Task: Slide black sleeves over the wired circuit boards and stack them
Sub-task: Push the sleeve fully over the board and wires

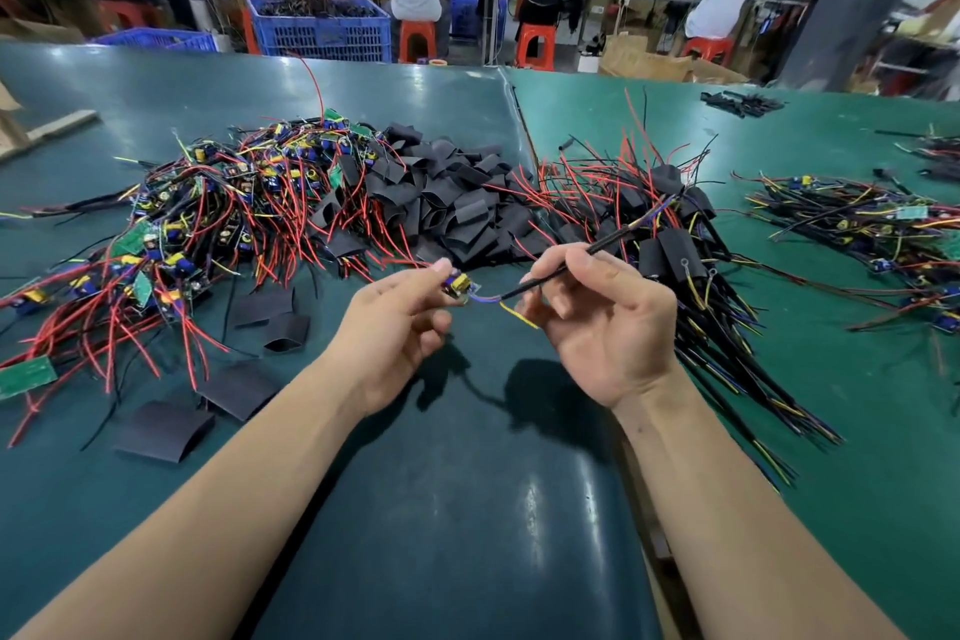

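Observation:
My left hand (395, 327) pinches a small circuit board (460, 285) with a yellow part, held above the green table (467, 509). Its black cable (597, 244) runs up to the right, and my right hand (602, 322) pinches that cable just past the board. A short yellow wire (519, 314) hangs below. Behind my hands lies a pile of empty black sleeves (447, 192). A tangle of bare wired boards (208, 213) fills the left. Sleeved boards (670, 244) are stacked at the right, their cables fanning toward me.
Loose flat sleeves (166, 429) lie at the near left. A further bundle of wired boards (872, 224) sits far right. Beyond the table edge, people sit on orange stools at benches, beside blue crates (322, 29).

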